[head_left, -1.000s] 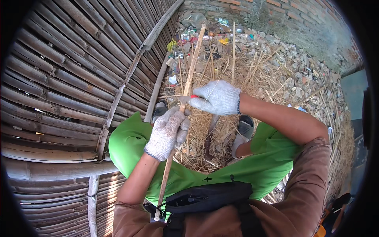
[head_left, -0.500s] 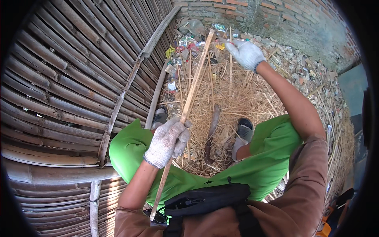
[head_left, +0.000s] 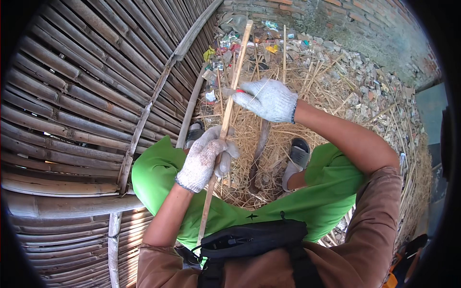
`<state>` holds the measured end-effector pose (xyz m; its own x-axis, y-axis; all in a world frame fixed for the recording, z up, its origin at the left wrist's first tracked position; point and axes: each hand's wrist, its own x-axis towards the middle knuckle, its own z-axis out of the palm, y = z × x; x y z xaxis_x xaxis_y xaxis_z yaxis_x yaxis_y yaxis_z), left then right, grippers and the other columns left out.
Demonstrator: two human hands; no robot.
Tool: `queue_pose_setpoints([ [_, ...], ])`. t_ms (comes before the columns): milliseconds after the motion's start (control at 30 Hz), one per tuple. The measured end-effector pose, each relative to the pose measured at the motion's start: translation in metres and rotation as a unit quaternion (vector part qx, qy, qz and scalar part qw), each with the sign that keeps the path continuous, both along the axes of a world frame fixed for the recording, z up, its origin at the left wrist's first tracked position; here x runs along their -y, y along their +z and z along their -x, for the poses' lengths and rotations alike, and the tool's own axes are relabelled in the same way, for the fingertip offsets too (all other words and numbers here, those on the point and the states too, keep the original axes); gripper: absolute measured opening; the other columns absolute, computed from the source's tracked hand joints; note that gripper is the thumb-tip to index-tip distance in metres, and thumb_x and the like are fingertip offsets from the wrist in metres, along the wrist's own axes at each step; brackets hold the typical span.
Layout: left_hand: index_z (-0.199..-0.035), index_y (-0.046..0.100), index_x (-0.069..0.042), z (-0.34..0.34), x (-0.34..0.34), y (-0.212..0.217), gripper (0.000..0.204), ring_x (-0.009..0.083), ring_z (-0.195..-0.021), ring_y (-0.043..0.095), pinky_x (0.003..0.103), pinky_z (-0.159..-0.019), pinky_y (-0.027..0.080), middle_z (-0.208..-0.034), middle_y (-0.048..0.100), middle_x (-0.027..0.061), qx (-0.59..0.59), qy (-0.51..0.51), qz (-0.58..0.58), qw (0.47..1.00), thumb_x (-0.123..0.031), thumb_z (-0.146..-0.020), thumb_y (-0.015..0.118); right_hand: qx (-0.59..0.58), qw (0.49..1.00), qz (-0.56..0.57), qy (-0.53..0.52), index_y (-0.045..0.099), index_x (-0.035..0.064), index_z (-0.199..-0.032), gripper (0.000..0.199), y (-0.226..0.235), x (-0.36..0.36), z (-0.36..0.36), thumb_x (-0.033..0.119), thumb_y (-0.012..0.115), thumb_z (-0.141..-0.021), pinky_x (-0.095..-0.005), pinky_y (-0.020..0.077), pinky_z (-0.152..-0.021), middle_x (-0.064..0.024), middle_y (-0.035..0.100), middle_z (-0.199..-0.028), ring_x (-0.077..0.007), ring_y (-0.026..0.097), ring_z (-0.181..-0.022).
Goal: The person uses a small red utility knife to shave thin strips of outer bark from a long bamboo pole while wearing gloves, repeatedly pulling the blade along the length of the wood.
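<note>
My left hand point(head_left: 200, 163), in a soiled white knit glove, is wrapped round a long, pale bamboo strip point(head_left: 238, 62). The strip slants from near my waist up and away toward the wall. In my right hand point(head_left: 270, 100), also gloved, is a small knife point(head_left: 239, 90); a bit of red shows at the fingers, and the rest is mostly hidden or blurred. The knife meets the strip above my left hand. Below, between my feet, lies a dark curved piece of wood point(head_left: 260, 149) on a bed of straw-like shavings point(head_left: 281, 139).
A bamboo slat wall point(head_left: 96, 96) rises close on my left. Ahead stands a brick wall point(head_left: 336, 19), with litter and rubble point(head_left: 331, 53) along its foot. Thin upright sticks point(head_left: 284, 53) stand beyond my hands. A black waist bag point(head_left: 254, 238) sits across my lap.
My right hand has come back from the far end, down and left, to the strip. My left hand has shifted slightly up with the strip, which now stands a little steeper.
</note>
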<state>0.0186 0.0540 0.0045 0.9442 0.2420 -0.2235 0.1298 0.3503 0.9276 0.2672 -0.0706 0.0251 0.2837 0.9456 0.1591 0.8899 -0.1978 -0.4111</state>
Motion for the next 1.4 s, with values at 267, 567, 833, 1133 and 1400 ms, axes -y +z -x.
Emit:
queue_pose_setpoints([
  [267,-0.127,0.061,-0.001,-0.001,0.011,0.010,0.028,0.0075,-0.049,0.058,0.025,-0.043,0.048,-0.077,0.068,0.0026,-0.093,0.057,-0.201,0.974,-0.025,-0.117,0.051,0.072,0.993,0.076,0.052,0.078,0.0210,-0.115,0.051,0.001,0.006,0.036,0.061,0.046,-0.110,-0.0548,0.0614,-0.076,-0.0184,0.076,-0.088,-0.0417,0.076,-0.081],
  [567,-0.131,0.063,0.000,0.016,0.014,0.018,0.032,0.0062,-0.046,0.054,0.023,-0.043,0.045,-0.075,0.063,0.0010,-0.091,0.041,-0.226,0.969,-0.026,-0.117,0.052,0.110,0.982,0.088,-0.124,0.072,0.0093,-0.091,0.079,0.040,-0.003,-0.028,0.074,0.031,-0.110,-0.0518,0.0627,-0.078,-0.0198,0.076,-0.085,-0.0383,0.077,-0.085],
  [833,-0.125,0.063,0.003,0.008,0.011,0.004,0.030,0.0036,-0.065,0.061,0.019,-0.054,0.049,-0.093,0.072,0.0028,-0.047,0.037,-0.098,0.993,-0.025,-0.117,0.054,0.054,0.975,-0.003,-0.215,0.071,0.0016,-0.121,0.075,0.007,0.029,-0.092,0.067,0.037,-0.111,-0.0551,0.0557,-0.093,-0.0307,0.073,-0.104,-0.0480,0.072,-0.102],
  [1133,-0.115,0.066,0.000,0.006,0.006,0.001,0.026,0.0054,-0.055,0.050,0.021,-0.049,0.038,-0.073,0.063,-0.0003,-0.061,0.057,-0.083,0.993,-0.022,-0.117,0.053,0.046,0.987,0.152,-0.003,0.076,0.0097,-0.102,0.068,0.009,0.001,0.040,0.066,0.039,-0.110,-0.0557,0.0608,-0.075,-0.0225,0.075,-0.086,-0.0445,0.076,-0.081],
  [1400,-0.130,0.062,0.002,0.018,0.017,0.008,0.030,0.0046,-0.057,0.051,0.022,-0.049,0.041,-0.085,0.065,0.0008,-0.063,0.037,-0.114,0.991,-0.024,-0.117,0.052,0.068,0.988,0.122,-0.068,0.070,0.0085,-0.090,0.076,0.023,-0.005,0.000,0.068,0.029,-0.112,-0.0545,0.0628,-0.076,-0.0207,0.075,-0.084,-0.0398,0.076,-0.077],
])
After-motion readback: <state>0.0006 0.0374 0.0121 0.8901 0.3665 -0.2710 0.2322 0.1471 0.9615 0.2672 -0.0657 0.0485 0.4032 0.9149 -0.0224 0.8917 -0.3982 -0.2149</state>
